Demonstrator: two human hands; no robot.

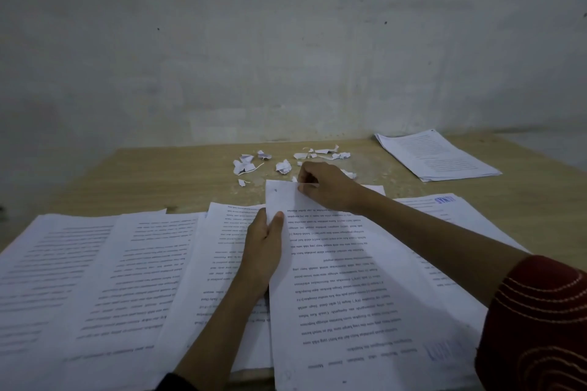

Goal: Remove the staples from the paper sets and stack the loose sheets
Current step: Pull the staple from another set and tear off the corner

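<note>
Loose sheets (95,263) fanned over the desk (190,174), left side. Left hand (263,247) grips the paper set (349,279) at its left edge, thumb on top, fingers underneath. Right hand (324,187) pinches the set's far corner, fingers curled tight. Torn scraps (282,165) lie just beyond. Far right: separate stack (438,155), well apart.
</note>
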